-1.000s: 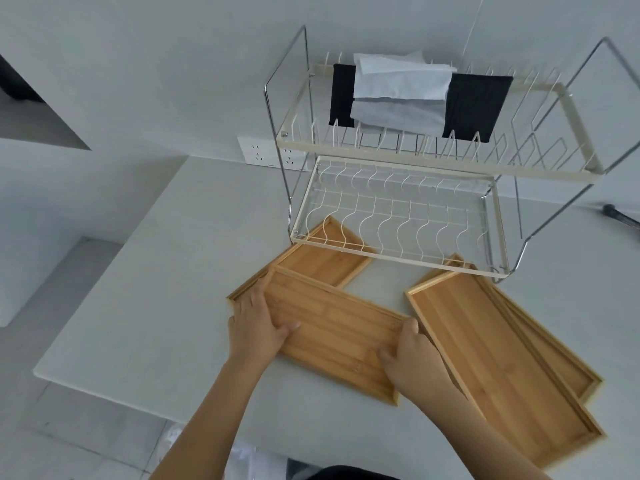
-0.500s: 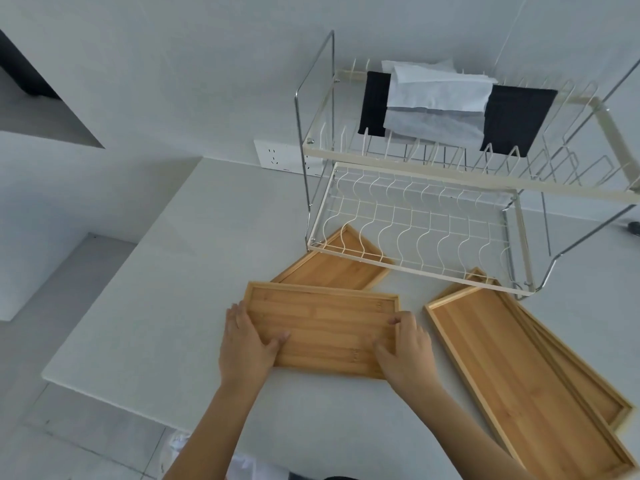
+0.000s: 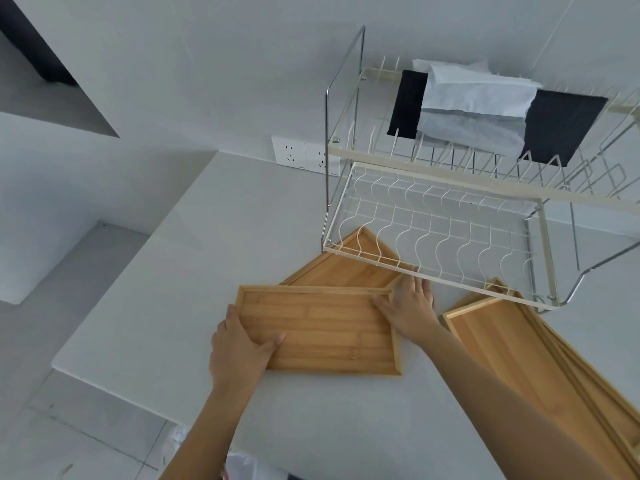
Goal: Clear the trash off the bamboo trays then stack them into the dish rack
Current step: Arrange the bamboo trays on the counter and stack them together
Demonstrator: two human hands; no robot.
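A bamboo tray (image 3: 322, 327) lies in front of me on the white counter, bare of trash. My left hand (image 3: 239, 351) grips its near left corner, thumb on the inside. My right hand (image 3: 408, 306) holds its far right corner. A second bamboo tray (image 3: 346, 268) lies behind it, partly under the white wire dish rack (image 3: 443, 237). Two more bamboo trays (image 3: 512, 351) lie stacked at the right. The rack's lower tier holds nothing.
On the rack's upper tier lie a black cloth (image 3: 561, 126) and a white cloth (image 3: 474, 102). A wall socket (image 3: 304, 157) sits left of the rack. The counter's edge (image 3: 114, 386) drops to the floor at left, where something white (image 3: 242, 465) lies below.
The tray in my hands has turned and shifted toward the rack. My right hand slid from the near right edge to the far right corner.
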